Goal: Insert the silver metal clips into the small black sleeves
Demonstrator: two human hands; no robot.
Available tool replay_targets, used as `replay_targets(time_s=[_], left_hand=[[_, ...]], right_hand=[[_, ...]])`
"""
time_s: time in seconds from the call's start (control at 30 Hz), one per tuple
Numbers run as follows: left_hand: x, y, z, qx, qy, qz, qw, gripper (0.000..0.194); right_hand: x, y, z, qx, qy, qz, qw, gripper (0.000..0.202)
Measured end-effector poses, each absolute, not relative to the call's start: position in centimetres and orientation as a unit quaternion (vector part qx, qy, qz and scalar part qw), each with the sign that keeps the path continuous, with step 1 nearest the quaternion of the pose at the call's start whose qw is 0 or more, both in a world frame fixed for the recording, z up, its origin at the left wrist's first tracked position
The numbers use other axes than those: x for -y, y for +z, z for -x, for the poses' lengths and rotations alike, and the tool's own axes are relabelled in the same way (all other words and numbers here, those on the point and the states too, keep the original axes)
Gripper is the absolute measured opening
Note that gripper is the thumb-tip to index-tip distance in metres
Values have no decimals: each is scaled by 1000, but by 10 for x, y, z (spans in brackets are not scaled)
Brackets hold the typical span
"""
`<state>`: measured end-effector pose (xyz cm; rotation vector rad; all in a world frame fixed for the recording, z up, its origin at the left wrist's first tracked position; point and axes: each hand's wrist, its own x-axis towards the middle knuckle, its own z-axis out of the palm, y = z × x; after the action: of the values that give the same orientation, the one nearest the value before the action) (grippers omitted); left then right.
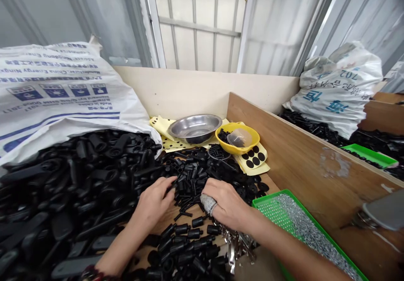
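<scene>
My left hand [155, 203] is at the left edge of a pile of small black plastic parts [189, 173], thumb and index finger apart, with nothing visible between them. Opposite it, my right hand [227, 204] rests at the pile's right side with its fingers curled down. Its fingertips are hidden, so I cannot make out what they hold. A grey wrap [208, 204] covers one finger. Thin black screw-like pieces [183, 215] lie between the hands. Closer to me are black cylindrical parts [192, 232], and beside my right wrist shiny metal clips [232, 247].
Large black handle-like parts [75, 171] spill from a white sack [59, 87] at left. At the back stand a steel bowl [195, 129] and a yellow basket [238, 149]. A green tray [268, 213] of small metal pieces lies right, beside a wooden divider [296, 154].
</scene>
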<state>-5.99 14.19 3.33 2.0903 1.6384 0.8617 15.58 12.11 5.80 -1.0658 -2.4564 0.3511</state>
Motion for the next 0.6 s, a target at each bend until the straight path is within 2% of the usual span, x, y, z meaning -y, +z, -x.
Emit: replay_targets(time_s=[0.13, 0.2, 0.27, 0.33, 0.47, 0.6], left_hand=[[-114, 47, 43, -566, 362, -672, 313, 36], [-100, 50, 31, -513, 468, -491, 526, 24], [-89, 51, 22, -459, 522, -343, 632, 18], [-82, 50, 16, -432, 544, -263, 670, 22], [-73, 50, 5, -418, 539, -222, 697, 37], [-60, 52, -4, -403, 512, -226, 724, 30]], right_hand=[[-111, 64, -153, 889, 112, 341, 286, 14], [-106, 66, -153, 890, 98, 328, 301, 13], [-102, 68, -156, 888, 92, 322, 315, 15], [-98, 68, -160, 889, 89, 313, 323, 19], [-92, 66, -166, 902, 53, 295, 311, 22], [-88, 62, -170, 910, -9, 315, 269, 22]])
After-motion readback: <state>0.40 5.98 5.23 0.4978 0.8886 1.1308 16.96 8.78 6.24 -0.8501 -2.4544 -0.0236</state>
